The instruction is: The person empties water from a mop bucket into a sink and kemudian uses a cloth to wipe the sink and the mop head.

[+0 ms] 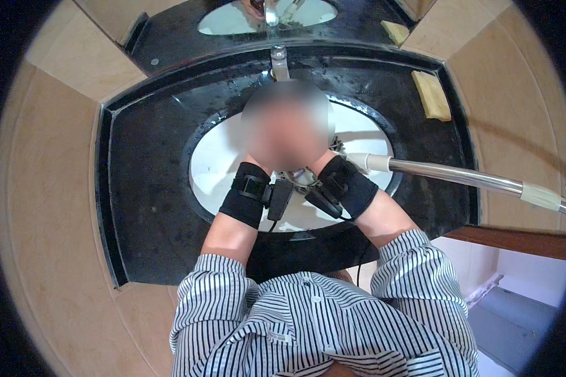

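Observation:
My left hand (270, 136) and my right hand (309, 136) are close together over a white oval sink (217, 162), just in front of the faucet (279, 61). A round blur covers both hands, so their fingers and anything between them cannot be made out. Beneath and beside them, greyish strands of a mop head (337, 143) show in the basin. The mop's metal pole (453, 174) runs off to the right from a white plastic socket (370, 162). On each wrist sits a black band with a small black device.
Around the sink lies a black stone countertop (146, 188) with a raised edge. A yellow sponge-like block (431, 96) rests at its back right. Behind the faucet, a mirror (170, 35) reflects the basin. Tan tiled walls (52, 165) stand on both sides.

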Motion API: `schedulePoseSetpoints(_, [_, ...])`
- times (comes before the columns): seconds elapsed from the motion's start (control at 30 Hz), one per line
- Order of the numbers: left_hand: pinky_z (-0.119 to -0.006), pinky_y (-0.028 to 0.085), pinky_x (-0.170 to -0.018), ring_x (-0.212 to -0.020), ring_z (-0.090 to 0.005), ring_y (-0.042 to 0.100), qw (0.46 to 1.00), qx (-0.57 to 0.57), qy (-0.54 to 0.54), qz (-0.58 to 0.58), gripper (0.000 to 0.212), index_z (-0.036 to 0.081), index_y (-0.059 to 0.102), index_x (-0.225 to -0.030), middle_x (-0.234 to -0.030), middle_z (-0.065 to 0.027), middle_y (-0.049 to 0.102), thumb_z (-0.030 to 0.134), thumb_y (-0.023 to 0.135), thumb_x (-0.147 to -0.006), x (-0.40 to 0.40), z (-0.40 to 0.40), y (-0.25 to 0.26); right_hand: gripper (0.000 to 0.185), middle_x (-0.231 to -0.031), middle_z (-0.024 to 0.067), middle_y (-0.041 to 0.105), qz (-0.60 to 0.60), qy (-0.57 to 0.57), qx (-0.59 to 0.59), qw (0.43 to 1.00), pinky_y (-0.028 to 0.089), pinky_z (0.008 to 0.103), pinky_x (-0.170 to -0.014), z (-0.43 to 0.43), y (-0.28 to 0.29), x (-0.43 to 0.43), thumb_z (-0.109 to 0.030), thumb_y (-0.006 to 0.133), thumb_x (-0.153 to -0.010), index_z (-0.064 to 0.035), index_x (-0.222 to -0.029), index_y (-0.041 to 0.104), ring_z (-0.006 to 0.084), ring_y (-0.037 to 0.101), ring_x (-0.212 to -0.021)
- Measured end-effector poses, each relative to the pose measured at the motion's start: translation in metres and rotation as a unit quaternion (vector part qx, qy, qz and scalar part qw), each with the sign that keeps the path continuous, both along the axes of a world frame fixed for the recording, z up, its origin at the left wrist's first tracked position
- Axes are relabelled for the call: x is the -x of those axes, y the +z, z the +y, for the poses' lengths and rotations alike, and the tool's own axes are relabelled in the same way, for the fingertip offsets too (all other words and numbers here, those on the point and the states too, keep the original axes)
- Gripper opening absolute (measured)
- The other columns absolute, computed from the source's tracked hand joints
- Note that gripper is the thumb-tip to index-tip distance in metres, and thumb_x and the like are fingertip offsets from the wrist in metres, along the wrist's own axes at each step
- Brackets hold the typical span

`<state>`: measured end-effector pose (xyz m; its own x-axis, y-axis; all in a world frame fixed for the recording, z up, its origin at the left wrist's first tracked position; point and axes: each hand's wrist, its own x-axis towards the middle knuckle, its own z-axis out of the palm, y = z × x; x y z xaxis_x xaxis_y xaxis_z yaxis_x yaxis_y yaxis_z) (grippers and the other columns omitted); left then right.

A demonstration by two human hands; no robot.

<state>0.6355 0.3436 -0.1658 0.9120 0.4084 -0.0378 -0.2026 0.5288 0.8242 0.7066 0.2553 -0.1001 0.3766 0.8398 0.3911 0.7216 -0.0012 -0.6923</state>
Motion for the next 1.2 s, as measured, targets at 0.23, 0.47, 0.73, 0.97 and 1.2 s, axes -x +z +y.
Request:
schedulePoseSetpoints(0.23, [-0.028, 0.043, -0.081, -0.096, -0.0163, 0.051, 1.0, 0.006, -0.027, -0.003, 0.032, 0.006, 0.047, -0.114, -0.109, -0.0058, 0.052, 0.025, 0.044, -0.089, -0.007, -0.005, -0.003, 0.026, -0.091, 0.0104, 0.057, -0.142, 0.049, -0.061, 0.987, 0.045, 0.0337, -0.074, 0.003, -0.032, -0.018, -0.014, 0.061, -0.071, -0.0059, -0.096, 0.056, 0.0247, 0.055, -0.084])
schedulePoseSetpoints(0.47, [-0.029, 0.045, -0.075, -0.087, -0.0184, 0.055, 0.929, -0.346, 0.1, 0.083, 0.027, 0.005, 0.054, -0.104, -0.096, -0.0073, 0.058, 0.024, 0.047, -0.086, 0.0, 0.028, 0.008, 0.029, -0.1, 0.0134, 0.055, -0.157, 0.006, -0.038, 0.987, 0.043, 0.0344, -0.081, 0.021, -0.053, -0.037, -0.014, 0.054, -0.077, -0.0031, -0.104, 0.053, 0.0248, 0.053, -0.092])
schedulePoseSetpoints(0.73, [-0.026, 0.046, -0.079, -0.095, -0.0145, 0.053, 0.983, -0.144, 0.027, 0.115, 0.05, 0.0, 0.041, -0.118, -0.109, -0.0078, 0.051, 0.003, 0.063, -0.073, 0.029, 0.018, 0.104, 0.038, -0.119, 0.0066, 0.049, -0.135, 0.247, -0.005, 0.96, 0.04, 0.0295, -0.091, 0.0, -0.015, -0.066, -0.021, 0.051, -0.084, -0.0072, -0.12, 0.046, 0.0186, 0.049, -0.106])
schedulePoseSetpoints(0.97, [-0.022, 0.042, -0.069, -0.078, -0.011, 0.054, 0.867, -0.447, 0.034, 0.218, 0.024, -0.002, 0.058, -0.095, -0.082, -0.0049, 0.06, 0.011, 0.061, -0.075, 0.046, 0.049, 0.102, 0.045, -0.116, 0.0126, 0.052, -0.029, 0.027, 0.395, 0.918, 0.044, 0.0352, -0.082, -0.018, 0.056, -0.049, -0.041, 0.048, -0.08, -0.0107, -0.112, 0.052, 0.0297, 0.054, -0.098])
schedulePoseSetpoints(1.2, [-0.022, 0.042, -0.069, -0.077, -0.0083, 0.053, 0.956, -0.248, 0.062, 0.147, 0.019, 0.0, 0.058, -0.095, -0.084, -0.0029, 0.06, 0.014, 0.048, -0.086, 0.029, 0.039, 0.114, 0.038, -0.088, 0.0119, 0.063, -0.08, -0.083, 0.241, 0.964, 0.046, 0.0347, -0.071, -0.031, 0.06, -0.057, -0.037, 0.056, -0.076, -0.0059, -0.097, 0.06, 0.0255, 0.06, -0.084])
